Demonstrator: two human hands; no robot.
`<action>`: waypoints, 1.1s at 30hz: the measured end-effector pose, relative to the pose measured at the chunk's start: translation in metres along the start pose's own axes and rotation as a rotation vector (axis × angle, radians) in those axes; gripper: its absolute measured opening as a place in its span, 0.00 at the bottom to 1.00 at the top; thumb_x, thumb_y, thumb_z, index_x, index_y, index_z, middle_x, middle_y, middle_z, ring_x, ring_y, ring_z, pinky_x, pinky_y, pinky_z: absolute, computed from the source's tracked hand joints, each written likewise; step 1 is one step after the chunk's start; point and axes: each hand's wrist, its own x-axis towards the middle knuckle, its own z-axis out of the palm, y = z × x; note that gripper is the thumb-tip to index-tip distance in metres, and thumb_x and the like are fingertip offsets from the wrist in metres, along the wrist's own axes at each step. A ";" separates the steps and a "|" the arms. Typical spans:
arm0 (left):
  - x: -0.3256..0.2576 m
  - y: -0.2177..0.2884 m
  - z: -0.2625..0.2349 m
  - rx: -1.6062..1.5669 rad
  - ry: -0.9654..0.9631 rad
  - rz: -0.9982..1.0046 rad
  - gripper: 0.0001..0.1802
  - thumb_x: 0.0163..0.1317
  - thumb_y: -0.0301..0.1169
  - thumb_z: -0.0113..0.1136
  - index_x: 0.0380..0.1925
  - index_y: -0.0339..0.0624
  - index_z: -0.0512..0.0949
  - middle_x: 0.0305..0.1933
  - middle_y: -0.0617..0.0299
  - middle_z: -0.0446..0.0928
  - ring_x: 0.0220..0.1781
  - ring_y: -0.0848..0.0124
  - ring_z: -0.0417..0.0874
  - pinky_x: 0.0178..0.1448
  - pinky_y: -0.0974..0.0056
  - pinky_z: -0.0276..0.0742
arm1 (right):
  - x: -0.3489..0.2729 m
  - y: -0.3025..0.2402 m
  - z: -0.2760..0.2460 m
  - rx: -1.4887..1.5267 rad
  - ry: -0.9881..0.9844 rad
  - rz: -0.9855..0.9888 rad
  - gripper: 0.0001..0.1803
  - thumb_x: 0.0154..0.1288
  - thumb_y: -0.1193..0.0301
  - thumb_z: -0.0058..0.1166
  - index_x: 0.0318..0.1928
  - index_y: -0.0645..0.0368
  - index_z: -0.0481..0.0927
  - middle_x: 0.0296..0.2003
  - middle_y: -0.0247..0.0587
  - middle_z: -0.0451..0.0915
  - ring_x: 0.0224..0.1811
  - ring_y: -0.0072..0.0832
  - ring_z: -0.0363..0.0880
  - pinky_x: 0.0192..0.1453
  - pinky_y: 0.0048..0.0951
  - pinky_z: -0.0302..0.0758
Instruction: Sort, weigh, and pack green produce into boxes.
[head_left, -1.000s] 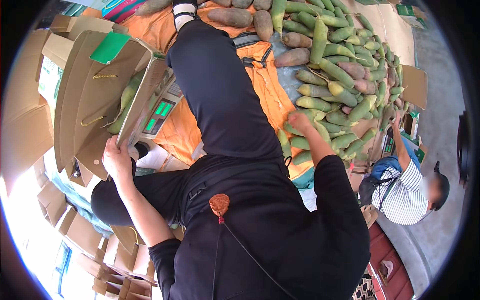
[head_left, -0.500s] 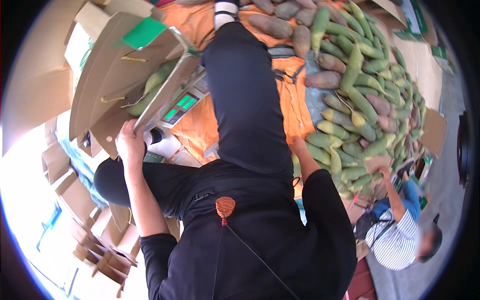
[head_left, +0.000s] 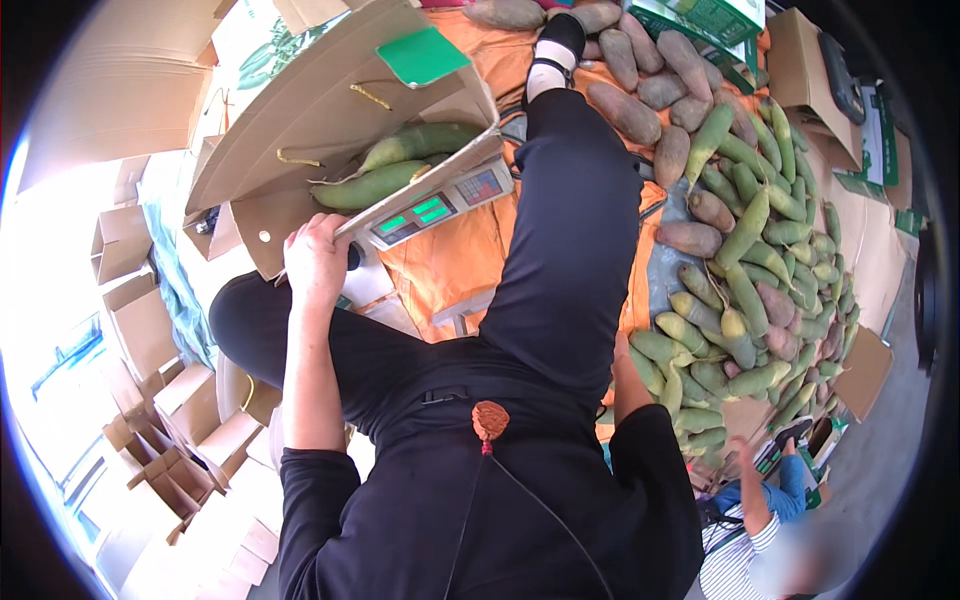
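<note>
My left hand [head_left: 318,252] is closed on the near corner of an open cardboard box [head_left: 240,170], its fingers bent over the edge. Inside the box lie several long green radishes [head_left: 380,186]. The box rests on a weighing scale [head_left: 440,208] with lit green displays. My right forearm [head_left: 628,378] reaches down beside my raised right thigh, and the thigh hides most of that hand and its fingers. Nearest to it is a big heap of green radishes [head_left: 745,230] on the right, mixed with reddish-brown ones [head_left: 690,238].
An orange sheet [head_left: 440,260] covers the floor under the scale. Empty cardboard boxes [head_left: 185,480] stand at the left, and green-and-white cartons [head_left: 715,25] at the far right. A co-worker in a striped shirt [head_left: 735,555] sits at the lower right, near the heap.
The whole view has shifted, so the box, scale and heap appear elsewhere and more of the box's inside shows. My left hand keeps its hold. The co-worker's hand has left the heap.
</note>
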 end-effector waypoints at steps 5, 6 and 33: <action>-0.005 -0.008 -0.002 0.014 0.025 0.026 0.05 0.54 0.29 0.59 0.31 0.46 0.81 0.32 0.61 0.78 0.41 0.60 0.79 0.51 0.55 0.69 | -0.034 -0.047 0.002 -0.030 0.006 -0.139 0.13 0.63 0.67 0.43 0.21 0.55 0.71 0.15 0.32 0.67 0.13 0.23 0.64 0.15 0.27 0.61; -0.013 -0.012 -0.007 0.040 0.042 -0.008 0.05 0.54 0.29 0.58 0.31 0.46 0.81 0.32 0.61 0.78 0.41 0.60 0.79 0.52 0.55 0.69 | -0.050 -0.076 0.011 -0.060 -0.017 -0.157 0.13 0.63 0.67 0.43 0.21 0.55 0.71 0.15 0.32 0.67 0.13 0.23 0.64 0.15 0.27 0.61; -0.008 -0.014 0.004 -0.004 0.147 0.062 0.03 0.51 0.29 0.60 0.28 0.48 0.80 0.29 0.63 0.76 0.40 0.62 0.79 0.53 0.51 0.69 | -0.392 -0.438 0.050 0.223 -0.487 -1.419 0.16 0.75 0.65 0.37 0.28 0.56 0.64 0.24 0.32 0.62 0.26 0.24 0.61 0.38 0.30 0.67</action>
